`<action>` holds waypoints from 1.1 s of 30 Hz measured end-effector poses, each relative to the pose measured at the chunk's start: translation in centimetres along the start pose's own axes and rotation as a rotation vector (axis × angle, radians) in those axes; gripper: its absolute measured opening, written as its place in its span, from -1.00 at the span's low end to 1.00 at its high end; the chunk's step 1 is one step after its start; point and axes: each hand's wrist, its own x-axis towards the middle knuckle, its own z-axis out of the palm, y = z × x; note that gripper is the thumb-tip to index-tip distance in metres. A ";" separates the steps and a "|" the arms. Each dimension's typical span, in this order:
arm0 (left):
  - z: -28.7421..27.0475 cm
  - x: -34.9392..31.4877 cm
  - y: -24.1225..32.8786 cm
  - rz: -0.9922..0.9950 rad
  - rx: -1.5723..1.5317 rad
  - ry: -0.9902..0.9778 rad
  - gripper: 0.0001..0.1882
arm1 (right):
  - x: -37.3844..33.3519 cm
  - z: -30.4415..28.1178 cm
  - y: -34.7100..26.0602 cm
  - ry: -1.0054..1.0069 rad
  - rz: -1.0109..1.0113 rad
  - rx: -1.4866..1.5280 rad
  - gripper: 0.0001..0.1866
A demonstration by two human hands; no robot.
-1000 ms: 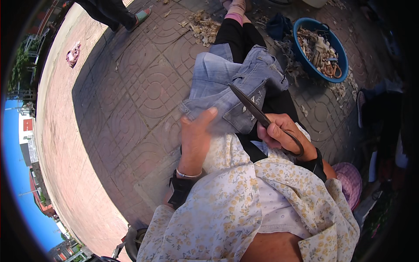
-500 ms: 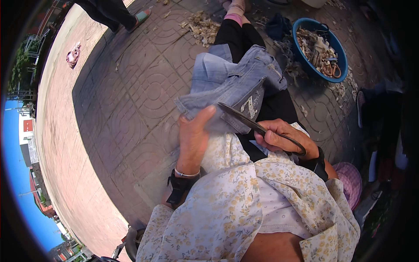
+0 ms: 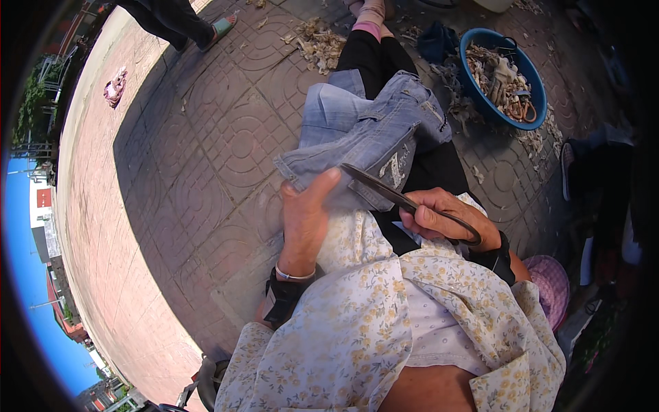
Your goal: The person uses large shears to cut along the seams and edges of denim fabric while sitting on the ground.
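A pair of light blue denim jeans [image 3: 381, 141] with a torn, frayed patch lies bunched across my outstretched legs. My left hand [image 3: 305, 216] grips the near edge of the denim, its thumb on top and its other fingers hidden by the cloth. Dark scissors [image 3: 376, 184] are in my right hand [image 3: 447, 214], which is wrapped round their handle loops. Their blades point up and to the left over the denim, with the tips close to my left thumb and looking closed together.
A blue basin [image 3: 542, 103] at the right holds pale scraps and an orange-handled tool. More scraps [image 3: 319, 48] litter the paving ahead. Another person's legs [image 3: 171, 24] stand at the far left. A pink woven hat [image 3: 547, 288] lies by my right side.
Hardly anything differs. The scissor tips have dipped very slightly, and my left hand has shifted a little, still at the denim's edge.
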 end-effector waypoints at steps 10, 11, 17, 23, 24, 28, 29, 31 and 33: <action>0.5 -0.3 0.1 0.022 -0.024 -0.023 -0.74 | 0.4 -0.2 0.8 0.010 -0.069 -0.043 -0.47; 0.5 -0.3 0.1 0.022 -0.032 -0.027 -0.73 | 0.5 -0.2 1.1 0.018 -0.084 -0.057 -0.47; 1.0 -0.4 0.7 -0.039 -0.026 -0.052 -0.70 | 1.0 0.2 1.9 0.065 -0.135 -0.130 -0.49; -0.6 -0.6 -1.5 0.086 0.312 -0.060 -0.67 | 0.8 0.5 0.6 0.153 -0.151 -0.015 -0.47; -0.5 -0.6 -1.0 0.078 0.288 -0.057 -0.67 | 0.7 0.4 0.4 0.152 -0.144 0.043 -0.47; 0.7 -0.7 0.4 -0.074 0.002 -0.026 -0.68 | -0.1 0.0 0.4 0.103 -0.075 0.070 -0.42; 0.7 -0.7 0.3 -0.069 -0.002 -0.020 -0.68 | -0.3 -0.1 0.4 0.086 -0.054 0.046 -0.41; 0.6 -0.6 0.0 -0.062 -0.008 -0.014 -0.68 | -0.4 0.0 0.1 0.055 -0.023 0.020 -0.40; 0.3 -0.4 -0.3 -0.059 -0.012 -0.014 -0.68 | -0.5 0.0 0.0 0.038 -0.007 -0.003 -0.39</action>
